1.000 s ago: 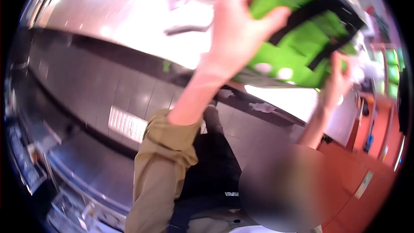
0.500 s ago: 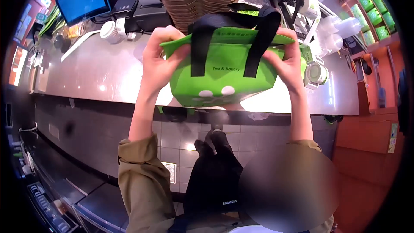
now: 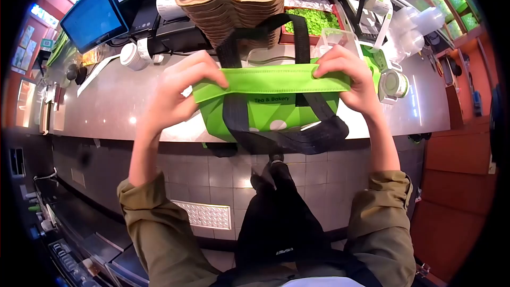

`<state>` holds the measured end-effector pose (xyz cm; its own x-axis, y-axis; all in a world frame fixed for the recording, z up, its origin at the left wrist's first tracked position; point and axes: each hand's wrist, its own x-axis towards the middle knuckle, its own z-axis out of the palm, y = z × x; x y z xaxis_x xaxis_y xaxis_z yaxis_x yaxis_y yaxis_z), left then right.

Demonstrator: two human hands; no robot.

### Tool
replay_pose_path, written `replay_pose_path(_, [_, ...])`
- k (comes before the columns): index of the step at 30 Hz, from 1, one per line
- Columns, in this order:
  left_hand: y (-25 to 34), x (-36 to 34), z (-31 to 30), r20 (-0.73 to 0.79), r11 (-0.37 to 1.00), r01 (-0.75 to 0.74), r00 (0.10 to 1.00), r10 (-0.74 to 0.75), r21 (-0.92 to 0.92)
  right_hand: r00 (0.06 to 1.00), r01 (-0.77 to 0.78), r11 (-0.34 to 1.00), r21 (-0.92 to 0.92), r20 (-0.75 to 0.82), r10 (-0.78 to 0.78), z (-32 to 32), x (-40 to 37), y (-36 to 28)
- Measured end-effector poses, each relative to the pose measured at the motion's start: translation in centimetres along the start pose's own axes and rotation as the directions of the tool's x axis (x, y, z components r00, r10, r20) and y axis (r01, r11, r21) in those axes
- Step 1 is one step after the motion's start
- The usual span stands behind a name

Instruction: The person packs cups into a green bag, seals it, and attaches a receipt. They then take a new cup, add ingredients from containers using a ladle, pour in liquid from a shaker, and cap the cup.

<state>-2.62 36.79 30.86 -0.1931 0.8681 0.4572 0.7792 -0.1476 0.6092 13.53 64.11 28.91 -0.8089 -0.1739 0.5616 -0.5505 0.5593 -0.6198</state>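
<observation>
A green bag (image 3: pixel 210 118) with black handles and the words "Tea & Bakery" is at the front edge of the metal counter. My left hand (image 3: pixel 183 86) pinches the left end of its top edge, and my right hand (image 3: pixel 348 77) grips the right end. The top edges lie pressed together in a flat band between my hands. One black handle (image 3: pixel 324 137) hangs down over the front of the bag. The other handle (image 3: pixel 301 29) stands up behind it, near the stacked cardboard cup carriers (image 3: pixel 231 0).
On the counter (image 3: pixel 106 111) are a blue-screened monitor (image 3: pixel 94 16) and a paper cup (image 3: pixel 133 56) at left. Behind the bag sits a red-edged tray of green filler (image 3: pixel 313 20). Clear plastic cups (image 3: pixel 409 32) and a round-lidded container (image 3: pixel 394 84) stand at right.
The bag's top edges have come together into a flat band. The front handle has flopped down over the front. Both hands have moved outward, and the left one also slightly down.
</observation>
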Motion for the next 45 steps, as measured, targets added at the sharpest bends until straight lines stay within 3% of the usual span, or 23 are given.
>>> replay_pose_path(4, [2.8, -0.4, -1.7, 0.150, 0.937, 0.033, 0.984, -0.091, 0.347, 0.981, -0.020, 0.940, -0.341, 0.174, 0.084, -0.6, -0.3, -1.8])
replay_pose_path(7, [4.8, 0.7, -1.6, 0.163, 0.805, -0.094, 0.987, -0.004, 0.585, 0.944, 0.094, 0.806, -0.584, 0.309, 0.114, -0.3, 0.0, -2.7])
replay_pose_path(8, [5.7, 1.4, -0.5, 0.126, 0.779, 0.005, 0.986, -0.108, 0.627, 0.941, 0.079, 0.796, -0.600, 0.309, 0.140, 0.0, 0.1, -3.0])
replay_pose_path(9, [5.7, 2.0, 0.6, 0.073, 0.755, -0.018, 0.997, -0.039, 0.655, 0.915, 0.084, 0.726, -0.683, 0.342, 0.215, 0.4, 0.5, -3.7])
replay_pose_path(11, [4.2, 3.2, 5.5, -0.178, 0.801, -0.014, 0.972, 0.150, 0.599, 0.954, -0.028, 0.778, -0.628, 0.217, 0.209, 2.1, 1.7, -5.7])
replay_pose_path(15, [0.6, 4.5, 10.5, -0.236, 0.763, -0.101, 0.918, 0.318, 0.638, 0.998, -0.050, 0.777, -0.628, 0.006, 0.069, 4.0, 0.0, -2.2])
replay_pose_path(18, [1.9, 2.7, 8.4, -0.301, 0.722, -0.076, 0.875, 0.380, 0.688, 0.999, -0.035, 0.750, -0.660, 0.000, 0.046, 4.6, 0.0, -3.1])
replay_pose_path(19, [2.2, 1.1, 6.9, -0.432, 0.743, -0.013, 0.807, 0.403, 0.670, 0.991, -0.116, 0.751, -0.650, -0.026, 0.130, 3.5, -1.7, -1.4])
replay_pose_path(20, [1.4, -1.3, 5.6, -0.648, 0.912, 0.026, 0.712, 0.271, 0.410, 0.986, -0.151, 0.763, -0.628, -0.043, 0.160, 3.5, -1.3, -2.0])
replay_pose_path(21, [-1.6, -4.3, 4.0, -0.705, 0.835, 0.056, 0.568, 0.424, 0.548, 0.979, -0.193, 0.770, -0.608, -0.063, 0.196, 3.4, -1.1, -2.5])
replay_pose_path(22, [-2.8, -8.0, 4.0, -0.926, 0.953, 0.296, 0.339, -0.167, -0.063, 0.986, -0.162, 0.775, -0.611, -0.061, 0.158, 2.8, -2.2, -1.8])
replay_pose_path(23, [-5.1, -11.3, 4.1, -0.883, 0.802, 0.453, 0.064, -0.465, -0.390, 0.976, -0.198, 0.777, -0.598, -0.046, 0.214, 3.0, -1.8, -3.2])
replay_pose_path(24, [-8.2, -15.4, 5.0, -0.879, 0.688, 0.625, 0.006, -0.477, -0.369, 0.970, -0.225, 0.724, -0.652, -0.083, 0.227, 3.1, -2.5, -4.2])
replay_pose_path(25, [-10.3, -18.4, 6.2, -0.728, 0.494, 0.698, -0.058, -0.683, -0.519, 0.964, -0.251, 0.665, -0.703, -0.122, 0.235, 3.0, -3.3, -5.2])
replay_pose_path(27, [-12.9, -20.8, 8.1, -0.451, 0.327, 0.649, -0.029, -0.892, -0.687, 0.928, -0.271, 0.562, -0.782, -0.368, -0.064, 6.1, -3.5, -7.9])
replay_pose_path(28, [-12.7, -20.3, 8.5, -0.461, 0.369, 0.608, 0.007, -0.888, -0.703, 0.849, -0.322, 0.615, -0.720, -0.507, -0.150, 7.8, -6.2, -7.7])
replay_pose_path(30, [-12.7, -19.5, 8.7, -0.429, 0.372, 0.586, 0.046, -0.902, -0.720, 0.846, -0.434, 0.601, -0.671, -0.533, 0.015, 12.3, -12.8, -8.4])
replay_pose_path(31, [-12.6, -19.7, 8.5, -0.381, 0.359, 0.539, 0.075, -0.922, -0.762, 0.946, -0.243, 0.927, -0.286, -0.281, 0.161, 16.5, -9.4, -10.6])
replay_pose_path(33, [-12.3, -19.6, 7.7, -0.296, 0.331, 0.440, 0.149, -0.944, -0.834, 0.956, -0.287, 0.957, 0.032, 0.079, 0.284, 22.8, -4.0, -11.3])
replay_pose_path(34, [-11.9, -19.5, 7.2, -0.349, 0.402, 0.374, 0.204, -0.915, -0.836, 0.954, -0.297, 0.933, 0.205, 0.110, 0.279, 25.2, -2.0, -10.4])
replay_pose_path(38, [-10.7, -22.7, 5.9, -0.431, 0.529, 0.271, 0.347, -0.833, -0.804, 0.861, -0.460, 0.856, 0.236, -0.117, 0.495, 32.8, 4.5, -3.1])
replay_pose_path(40, [-11.4, -24.4, 5.3, -0.468, 0.580, 0.284, 0.374, -0.800, -0.764, 0.835, -0.547, 0.829, 0.116, 0.007, 0.550, 34.1, 5.9, 0.3])
replay_pose_path(45, [-11.1, -25.2, 2.0, -0.414, 0.494, 0.340, 0.283, -0.865, -0.800, 0.798, -0.588, 0.780, -0.214, 0.001, 0.602, 37.3, 6.5, 4.2])
